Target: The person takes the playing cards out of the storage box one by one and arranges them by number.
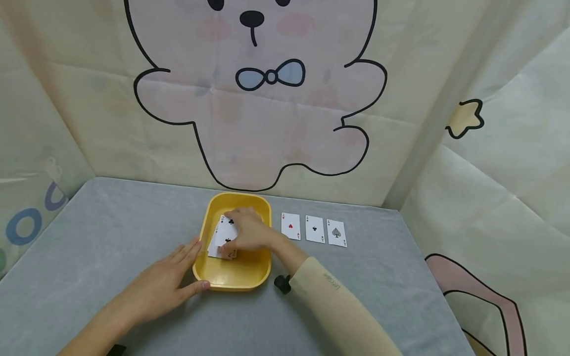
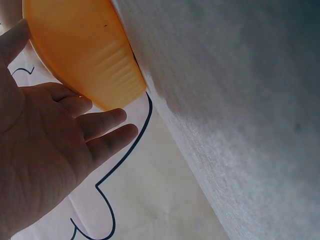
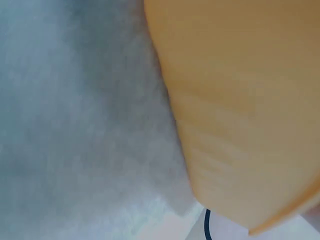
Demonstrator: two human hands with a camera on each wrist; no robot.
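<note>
A yellow tray (image 1: 231, 283) stands on the table with a small stack of playing cards in it. The top playing card (image 1: 226, 231) is a two of clubs. My right hand (image 1: 249, 230) reaches over the tray's right side and holds this card, fingers at its far end and thumb at its near end. My left hand (image 1: 165, 279) rests against the tray's left side, thumb at the near corner. In the left wrist view, its fingers (image 2: 102, 125) are fairly straight beside the tray wall (image 2: 95, 55). The right wrist view shows the tray's outer wall (image 3: 240, 110); the right hand is mostly hidden there.
Right of the tray lie three aces in a row: an ace of hearts (image 1: 291, 232), an ace of clubs (image 1: 311, 236) and an ace of spades (image 1: 334, 239). A grey cloth covers the table (image 1: 378, 287). A printed curtain (image 1: 285, 143) hangs behind its far edge.
</note>
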